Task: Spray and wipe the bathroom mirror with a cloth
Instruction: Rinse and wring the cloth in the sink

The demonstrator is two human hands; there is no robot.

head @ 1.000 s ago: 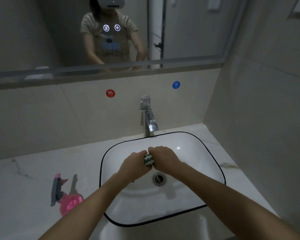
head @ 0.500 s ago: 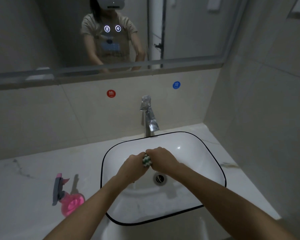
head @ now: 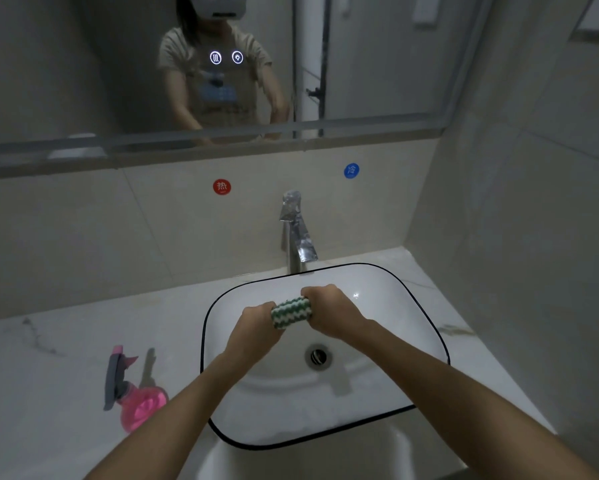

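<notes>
As the left hand [head: 256, 323] and right hand [head: 329, 311] draw slightly apart over the sink [head: 388, 282], more green-and-white cloth [head: 291, 311] shows, clenched between them, probably mid-wringing; the spray bottle [head: 135, 393] waits near left on the tabletop [head: 48, 358].

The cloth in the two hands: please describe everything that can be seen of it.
The cloth is green and white in a zigzag pattern and looks like a soft, thick textile. It is rolled or bunched into a short, compact bundle that lies roughly crosswise. The left hand grips its left end and the right hand grips its right end, so only the middle part shows. It is held in the air above the white sink, in front of the faucet. Whether it is wet cannot be told.
</notes>
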